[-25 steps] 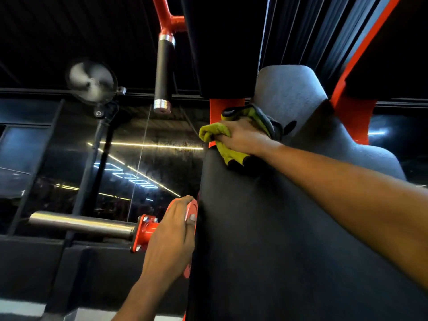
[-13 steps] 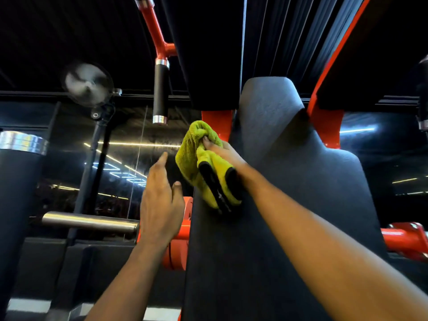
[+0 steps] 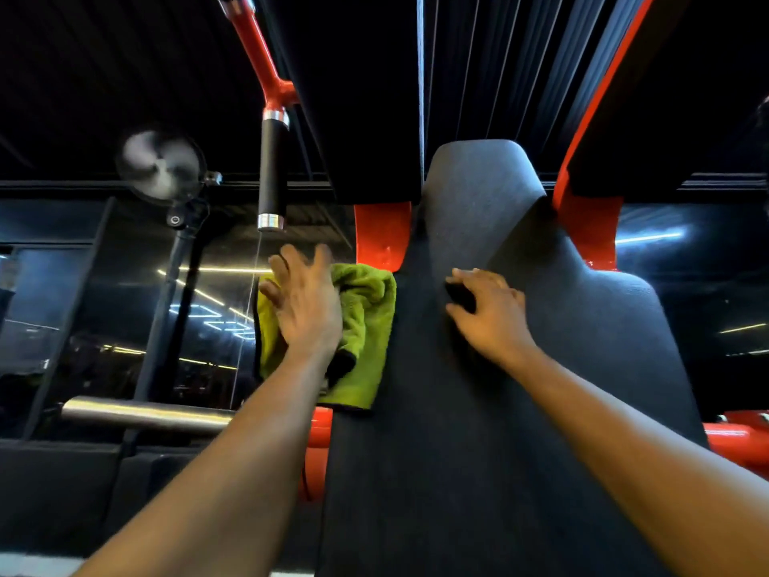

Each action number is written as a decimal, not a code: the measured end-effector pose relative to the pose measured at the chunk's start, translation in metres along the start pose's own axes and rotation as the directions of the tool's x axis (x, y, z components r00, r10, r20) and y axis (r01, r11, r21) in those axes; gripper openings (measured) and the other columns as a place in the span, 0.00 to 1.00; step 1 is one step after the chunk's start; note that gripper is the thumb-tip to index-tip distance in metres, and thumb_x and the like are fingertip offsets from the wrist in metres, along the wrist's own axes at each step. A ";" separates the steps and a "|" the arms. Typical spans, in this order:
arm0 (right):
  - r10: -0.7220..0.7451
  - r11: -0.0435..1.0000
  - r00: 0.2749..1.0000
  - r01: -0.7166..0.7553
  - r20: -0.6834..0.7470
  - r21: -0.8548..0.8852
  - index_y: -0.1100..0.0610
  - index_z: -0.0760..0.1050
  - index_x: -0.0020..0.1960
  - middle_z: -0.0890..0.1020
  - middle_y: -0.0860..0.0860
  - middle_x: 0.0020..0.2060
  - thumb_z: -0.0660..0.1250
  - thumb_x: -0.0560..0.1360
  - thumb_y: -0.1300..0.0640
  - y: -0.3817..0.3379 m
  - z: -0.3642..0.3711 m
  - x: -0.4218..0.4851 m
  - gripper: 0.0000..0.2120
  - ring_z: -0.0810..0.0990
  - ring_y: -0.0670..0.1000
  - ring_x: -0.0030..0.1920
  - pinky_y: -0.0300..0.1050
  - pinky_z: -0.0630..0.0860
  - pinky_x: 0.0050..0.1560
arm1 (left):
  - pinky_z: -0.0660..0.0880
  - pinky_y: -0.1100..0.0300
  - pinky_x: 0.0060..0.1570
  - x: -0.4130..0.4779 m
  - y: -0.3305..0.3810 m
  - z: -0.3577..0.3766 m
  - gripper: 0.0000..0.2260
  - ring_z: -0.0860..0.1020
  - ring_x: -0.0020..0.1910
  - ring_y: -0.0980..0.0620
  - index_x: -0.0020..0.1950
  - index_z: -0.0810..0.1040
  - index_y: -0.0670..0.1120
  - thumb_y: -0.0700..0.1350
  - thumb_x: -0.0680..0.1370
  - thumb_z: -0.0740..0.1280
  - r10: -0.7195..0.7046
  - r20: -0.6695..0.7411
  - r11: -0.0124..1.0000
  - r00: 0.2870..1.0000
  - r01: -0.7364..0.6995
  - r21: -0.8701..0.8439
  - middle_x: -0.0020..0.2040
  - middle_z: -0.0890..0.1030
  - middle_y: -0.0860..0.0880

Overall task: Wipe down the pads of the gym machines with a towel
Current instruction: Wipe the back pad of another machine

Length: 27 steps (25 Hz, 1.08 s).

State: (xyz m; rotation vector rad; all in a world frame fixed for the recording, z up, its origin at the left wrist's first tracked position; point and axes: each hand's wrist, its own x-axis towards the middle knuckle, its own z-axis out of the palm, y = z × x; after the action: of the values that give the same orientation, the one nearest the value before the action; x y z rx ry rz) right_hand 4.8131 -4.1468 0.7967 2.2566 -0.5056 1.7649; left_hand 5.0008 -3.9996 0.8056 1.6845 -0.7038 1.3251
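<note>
The black back pad of a red-framed machine fills the middle and right of the head view, narrowing to a headrest at its top. A yellow-green towel with a black trim hangs at the pad's left edge. My left hand lies over the towel with its fingers spread and straight. Apart from the towel, my right hand rests flat on the pad just below the headrest, fingers loosely bent. A dark patch under its fingertips is too unclear to name.
A red arm with a black grip hangs down at upper left. A steel weight peg sticks out left of the pad. A standing fan stands before a dark glass wall. Red frame parts flank the headrest.
My right hand has let go of the towel and moved right onto the pad. My left hand has risen from the red frame plate to the towel at the pad's left edge.
</note>
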 end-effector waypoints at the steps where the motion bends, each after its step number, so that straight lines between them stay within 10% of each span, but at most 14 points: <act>1: -0.025 0.995 1.000 0.026 0.013 -0.097 0.46 0.69 0.75 0.68 0.44 0.76 0.66 0.79 0.53 0.011 0.006 -0.010 0.24 0.61 0.48 0.78 0.51 0.53 0.77 | 0.67 0.38 0.59 0.005 0.010 0.010 0.23 0.67 0.65 0.36 0.70 0.67 0.46 0.41 0.77 0.69 -0.074 0.016 0.996 0.997 0.074 -0.047 0.65 0.69 0.37; 4: -0.124 0.950 0.992 0.125 0.023 -0.286 0.46 0.53 0.82 0.53 0.43 0.82 0.52 0.84 0.50 0.024 0.027 -0.029 0.27 0.48 0.47 0.82 0.53 0.43 0.80 | 0.68 0.41 0.60 -0.001 0.018 0.041 0.17 0.72 0.63 0.33 0.71 0.66 0.44 0.47 0.83 0.57 -0.194 0.240 0.855 0.951 0.284 -0.433 0.63 0.73 0.34; 6: -0.114 0.929 0.993 0.093 -0.039 -0.359 0.47 0.52 0.82 0.53 0.44 0.82 0.49 0.84 0.49 0.022 0.034 -0.031 0.27 0.48 0.49 0.82 0.56 0.46 0.81 | 0.67 0.42 0.66 -0.022 0.008 0.056 0.30 0.71 0.67 0.32 0.77 0.60 0.50 0.65 0.81 0.52 -0.181 0.395 0.688 0.901 0.403 -0.604 0.69 0.73 0.36; 9: -0.117 0.920 0.989 0.075 -0.087 -0.384 0.47 0.52 0.82 0.54 0.45 0.82 0.50 0.84 0.50 0.021 0.039 -0.031 0.27 0.49 0.50 0.82 0.58 0.48 0.80 | 0.65 0.41 0.70 -0.038 0.007 0.051 0.52 0.69 0.71 0.34 0.81 0.41 0.58 0.82 0.65 0.55 -0.044 0.490 0.762 0.871 0.346 -0.547 0.76 0.65 0.41; 15: -0.122 0.910 0.989 0.077 -0.084 -0.406 0.48 0.52 0.83 0.53 0.46 0.82 0.50 0.84 0.50 0.024 0.043 -0.031 0.27 0.49 0.51 0.82 0.58 0.47 0.80 | 0.66 0.47 0.66 0.002 0.013 0.055 0.28 0.71 0.68 0.35 0.76 0.64 0.57 0.64 0.78 0.62 -0.117 0.458 0.691 0.881 0.404 -0.599 0.69 0.74 0.38; 27: -0.014 0.940 0.993 -0.027 -0.118 -0.339 0.51 0.51 0.83 0.53 0.50 0.82 0.49 0.85 0.52 0.001 0.050 -0.049 0.26 0.48 0.54 0.82 0.62 0.48 0.80 | 0.69 0.51 0.55 -0.195 -0.040 0.032 0.13 0.77 0.60 0.38 0.66 0.68 0.61 0.55 0.81 0.61 -0.256 0.491 0.671 0.833 0.519 -0.531 0.60 0.78 0.46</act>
State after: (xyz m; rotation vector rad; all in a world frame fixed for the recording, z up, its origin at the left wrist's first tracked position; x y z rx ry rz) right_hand 4.8466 -4.1612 0.7370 1.9040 -0.7310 1.6532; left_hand 4.9952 -4.0237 0.6059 1.3908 -0.8319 0.3500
